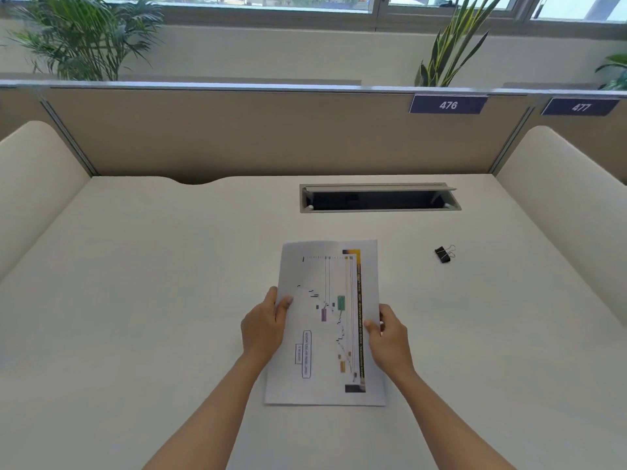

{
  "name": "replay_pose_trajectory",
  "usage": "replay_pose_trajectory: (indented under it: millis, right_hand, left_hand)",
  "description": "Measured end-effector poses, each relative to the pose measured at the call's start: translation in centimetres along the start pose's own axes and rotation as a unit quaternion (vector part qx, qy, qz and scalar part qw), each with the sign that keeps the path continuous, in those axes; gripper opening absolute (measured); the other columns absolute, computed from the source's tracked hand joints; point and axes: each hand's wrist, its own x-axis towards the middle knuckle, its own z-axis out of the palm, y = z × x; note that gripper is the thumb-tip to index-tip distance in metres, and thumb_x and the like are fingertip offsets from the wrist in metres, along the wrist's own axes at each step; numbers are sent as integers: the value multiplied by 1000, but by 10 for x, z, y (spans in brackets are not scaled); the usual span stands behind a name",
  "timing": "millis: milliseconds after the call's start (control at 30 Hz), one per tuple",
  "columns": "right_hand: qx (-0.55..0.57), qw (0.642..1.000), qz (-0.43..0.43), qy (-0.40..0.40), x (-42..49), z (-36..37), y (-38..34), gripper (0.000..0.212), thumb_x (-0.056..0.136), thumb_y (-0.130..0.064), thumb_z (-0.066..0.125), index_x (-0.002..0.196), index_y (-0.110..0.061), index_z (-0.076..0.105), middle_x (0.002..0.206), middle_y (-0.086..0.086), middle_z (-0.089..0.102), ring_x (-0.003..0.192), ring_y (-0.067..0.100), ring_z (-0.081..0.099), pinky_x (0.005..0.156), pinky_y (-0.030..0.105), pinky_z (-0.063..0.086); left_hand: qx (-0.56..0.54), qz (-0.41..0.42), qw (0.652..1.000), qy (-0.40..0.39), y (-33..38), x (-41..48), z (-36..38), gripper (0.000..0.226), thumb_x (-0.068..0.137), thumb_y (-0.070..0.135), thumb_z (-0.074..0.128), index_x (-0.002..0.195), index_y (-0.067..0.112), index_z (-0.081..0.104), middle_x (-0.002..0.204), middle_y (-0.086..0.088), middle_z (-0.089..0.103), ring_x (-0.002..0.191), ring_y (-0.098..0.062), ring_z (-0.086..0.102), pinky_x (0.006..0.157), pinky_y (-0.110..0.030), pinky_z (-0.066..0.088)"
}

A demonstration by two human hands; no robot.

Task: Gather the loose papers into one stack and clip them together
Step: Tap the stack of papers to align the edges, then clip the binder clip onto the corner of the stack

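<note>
Both of your hands are on the papers, which sit near the middle of the desk right in front of you: the left hand pinches the left edge with the thumb on top and the fingers out of sight underneath, and the right hand grips the right edge the same way. Each grip is closed lightly on the sheets, not clamped hard. The pile looks nearly squared, though a faint second edge shows along the top, so some sheets may be offset. To do this step well, keep the hold loose enough for the sheets to slide, stand the pile on one edge and tap it on the desk, then tap an adjoining edge so the corners line up. Keep one hand pinching the pile once it is even, or it will fan out again when you let go. The clip lies well apart, off to your right and farther back, with its wire arms showing; your right hand is the nearer one for fetching it. Nothing lies between the pile and the clip. An open cable hatch sits farther back on the desk, so keep the clip clear of that slot.
</note>
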Motion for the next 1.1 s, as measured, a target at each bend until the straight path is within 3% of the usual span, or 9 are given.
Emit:
replay_pose_trajectory:
  millis: [133, 233, 300, 367, 500, 633, 867, 1000, 1100]
  right_hand:
    - [-108, 993, 27, 29, 16, 2, 22, 16, 89, -20, 60, 104, -23, 58, 93, 1, 66, 84, 20, 62, 82, 43, 53]
    - [-144, 989, 22, 41, 26, 1, 31, 19, 84, -20, 66, 101, -26, 61, 96, -2, 67, 92, 20, 60, 87, 35, 37]
    - [-166, 985, 10, 42, 30, 2, 34, 23, 83, -21, 67, 105, -27, 61, 100, -6, 66, 100, 19, 56, 84, 33, 28]
    - [-184, 982, 13, 32, 33, 1, 35, 26, 85, -23, 65, 111, -25, 59, 108, -7, 62, 108, 19, 49, 84, 32, 24]
    - [-251, 968, 15, -12, 42, -8, 35, 31, 86, -32, 63, 116, -26, 56, 120, -4, 53, 114, 21, 43, 90, 35, 28]
    - [-256, 964, 2, -71, 71, -29, 33, 33, 79, -34, 71, 109, -26, 60, 123, -2, 48, 115, 24, 45, 89, 36, 36]
    - [-220, 974, 13, 50, 152, -85, 32, 33, 82, -17, 69, 113, -11, 58, 133, 12, 38, 113, 37, 48, 92, 37, 43]
    - [-265, 961, 26, 81, 183, -111, 34, 46, 86, -10, 61, 130, -9, 47, 148, 11, 18, 125, 36, 36, 96, 40, 42]
    - [-288, 950, 68, 97, 199, -124, 36, 56, 90, -11, 56, 140, -9, 33, 151, 16, 14, 120, 43, 43, 96, 43, 42]
  left_hand:
    - [-4, 10, 1000, 10, -9, 6, 13, 35, 93, 47, 46, 94, 16, 62, 73, 0, 59, 73, -22, 55, 61, -31, 38]
    - [24, 7, 1000, 0, -17, 11, 25, 40, 89, 52, 43, 101, 19, 64, 103, 2, 65, 107, -23, 54, 84, -37, 38]
    - [29, -17, 999, -14, -21, 12, 31, 43, 90, 49, 44, 117, 21, 62, 128, 3, 59, 132, -23, 39, 105, -41, 26]
    - [30, -32, 998, -38, -21, 12, 34, 43, 94, 44, 45, 129, 21, 55, 145, 7, 46, 144, -19, 22, 115, -40, 11]
    - [10, -30, 997, -72, -14, 12, 32, 48, 98, 38, 42, 142, 22, 38, 154, 9, 30, 147, -11, 10, 118, -35, -6]
    - [18, -25, 997, -73, -11, 11, 30, 47, 98, 36, 41, 143, 20, 37, 154, 7, 29, 147, -13, 10, 119, -38, -5]
    - [50, -17, 997, -62, -12, 10, 33, 48, 99, 35, 40, 143, 17, 36, 154, 6, 32, 147, -15, 13, 120, -41, 0]
    - [59, -16, 996, -61, -13, 11, 34, 49, 99, 35, 39, 145, 18, 34, 154, 6, 31, 147, -14, 13, 119, -40, -1]
    - [62, -18, 996, -67, -12, 11, 34, 50, 99, 35, 39, 146, 19, 31, 154, 8, 30, 147, -14, 12, 119, -39, -2]
